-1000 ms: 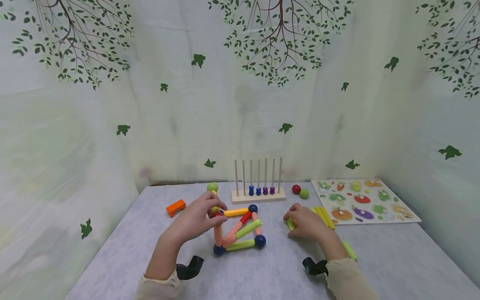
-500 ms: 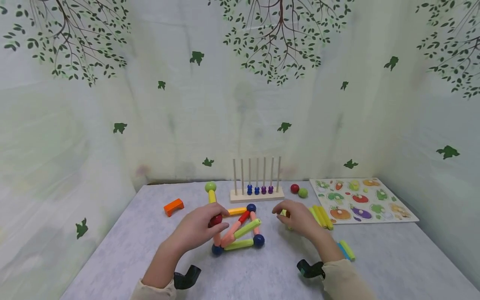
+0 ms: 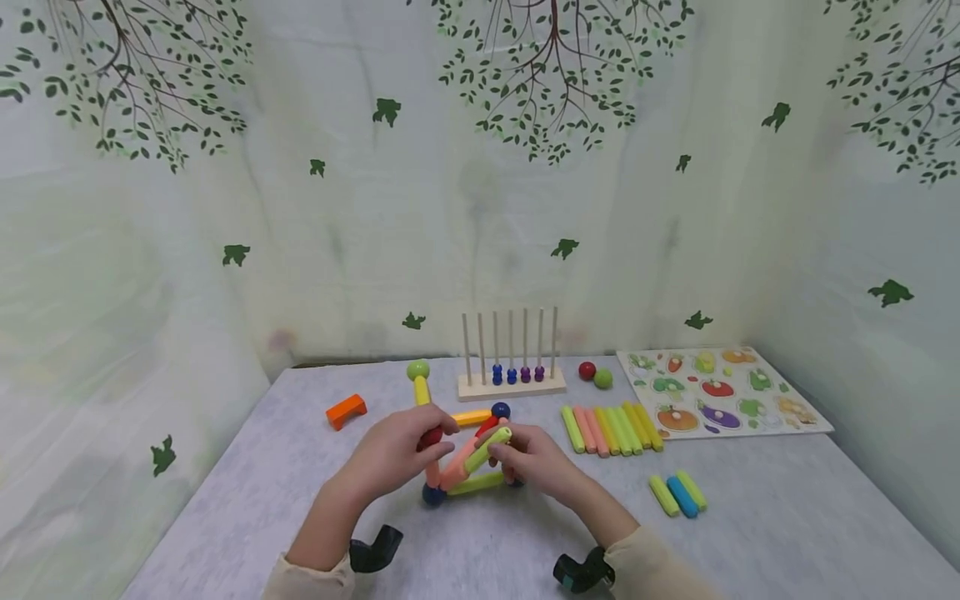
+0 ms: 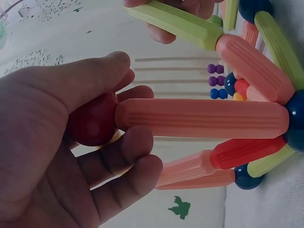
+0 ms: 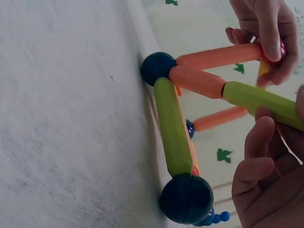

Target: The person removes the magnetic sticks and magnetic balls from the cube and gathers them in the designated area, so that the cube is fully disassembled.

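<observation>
My left hand (image 3: 393,442) holds a red ball (image 4: 92,121) between thumb and fingers. An upright pink magnetic rod (image 4: 204,118) runs from that ball down to a dark blue ball (image 5: 159,69) on the table. My right hand (image 3: 536,462) pinches the free end of a light green rod (image 5: 261,102). Its other end meets a slanting pink rod (image 5: 197,81) that joins the same blue ball. Another green rod (image 5: 173,128) lies low between two blue balls, the nearer blue ball (image 5: 186,198) partly behind my right hand in the head view. A yellow rod (image 3: 422,390) with a green ball (image 3: 417,369) extends behind my left hand.
Right of the frame lies a row of green, pink and yellow rods (image 3: 611,429), with shorter green and blue rods (image 3: 677,494) nearer. Behind stand a peg rack (image 3: 512,383), two loose balls (image 3: 587,371) and a vegetable puzzle board (image 3: 720,400). An orange block (image 3: 347,411) sits left.
My right hand has moved left from the row of rods to the frame and now pinches the slanting green rod. The row is uncovered. My left hand stays at the red ball.
</observation>
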Demonstrator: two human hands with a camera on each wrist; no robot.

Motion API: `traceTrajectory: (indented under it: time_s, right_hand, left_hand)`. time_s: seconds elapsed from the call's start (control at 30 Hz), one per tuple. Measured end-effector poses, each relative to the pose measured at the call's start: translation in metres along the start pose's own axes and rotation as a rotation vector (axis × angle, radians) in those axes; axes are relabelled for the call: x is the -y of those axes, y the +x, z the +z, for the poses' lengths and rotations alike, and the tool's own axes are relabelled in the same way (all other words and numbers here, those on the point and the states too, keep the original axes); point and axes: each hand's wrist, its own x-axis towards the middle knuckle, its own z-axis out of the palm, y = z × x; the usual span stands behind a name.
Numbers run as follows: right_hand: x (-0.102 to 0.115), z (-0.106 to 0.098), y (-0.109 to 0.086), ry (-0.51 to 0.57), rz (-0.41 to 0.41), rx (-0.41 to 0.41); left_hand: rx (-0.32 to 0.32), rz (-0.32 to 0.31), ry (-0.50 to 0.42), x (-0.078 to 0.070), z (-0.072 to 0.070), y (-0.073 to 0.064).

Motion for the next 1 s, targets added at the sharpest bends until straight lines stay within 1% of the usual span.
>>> traceTrajectory:
  time_s: [0.17,0.3,0.4,0.47,0.53,0.6,0.67,0.73,0.83,0.93,1.0]
  right_hand:
    - [-0.002,0.008,-0.003,0.072,0.073,-0.004]
    - [0.0,0.01,-0.003,0.121,0.127,0.002]
    - [0.001,0.01,-0.001,0.178,0.165,-0.003]
    - [0.002,0.009,0.001,0.219,0.18,-0.025]
    - [0.002,0.008,0.002,0.254,0.189,-0.07]
    - [0.002,0.004,0.004,0.262,0.192,-0.143]
    - [0.001,-0.003,0.007,0.226,0.202,-0.226]
    - [0.0,-0.014,0.009,0.151,0.219,-0.299]
    - [-0.004,-0.032,0.01,-0.05,0.264,-0.385]
    - [-0.012,-0.048,0.008,-0.296,0.298,-0.43]
    - [-0.019,-0.055,0.006,-0.415,0.317,-0.441]
  left_hand:
    - [0.023,-0.01,-0.018,0.001,0.002,-0.002]
    - [0.022,-0.011,-0.017,0.001,0.001,-0.001]
    - [0.016,-0.009,-0.015,0.001,0.0,0.0]
    - [0.01,-0.006,-0.016,0.002,-0.001,0.0]
    - [0.008,-0.004,-0.014,0.001,-0.001,0.0]
    - [0.014,-0.004,-0.016,0.001,-0.001,-0.001]
    - [0.017,-0.008,-0.014,0.001,-0.001,-0.001]
    - [0.025,-0.009,-0.01,0.002,-0.001,-0.001]
    - [0.026,-0.008,-0.004,0.002,-0.001,-0.001]
    - [0.027,-0.012,-0.004,0.001,-0.002,-0.001]
    - [0.031,-0.015,-0.007,0.001,-0.003,-0.001]
